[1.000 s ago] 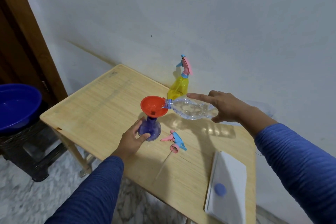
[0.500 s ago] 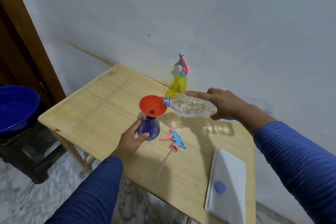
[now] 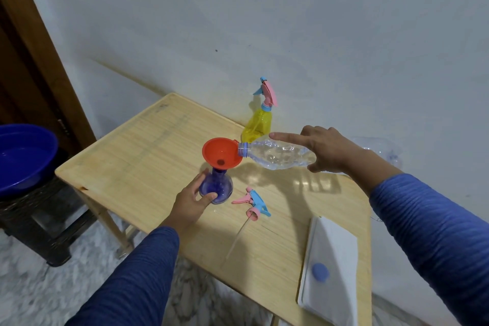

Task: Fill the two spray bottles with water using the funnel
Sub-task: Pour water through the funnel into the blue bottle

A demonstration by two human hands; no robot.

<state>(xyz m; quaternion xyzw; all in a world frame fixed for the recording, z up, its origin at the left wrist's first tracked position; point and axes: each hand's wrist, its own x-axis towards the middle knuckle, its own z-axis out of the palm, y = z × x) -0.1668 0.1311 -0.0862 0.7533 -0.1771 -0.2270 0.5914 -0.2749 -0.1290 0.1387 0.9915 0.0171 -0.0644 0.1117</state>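
Note:
A purple spray bottle stands uncapped on the wooden table with an orange funnel in its neck. My left hand grips the bottle's base. My right hand holds a clear plastic water bottle on its side, index finger straight along the top, mouth over the funnel's rim. A yellow spray bottle with its pink and blue sprayer on stands behind by the wall. The purple bottle's sprayer head lies on the table to the right.
A white folded cloth with a blue cap on it lies at the table's near right. A blue basin sits on a dark stool at the left. Another clear bottle lies behind my right arm by the wall.
The water bottle stays tipped into the funnel. Hands and bottles hold nearly the same places; only the view shifted slightly.

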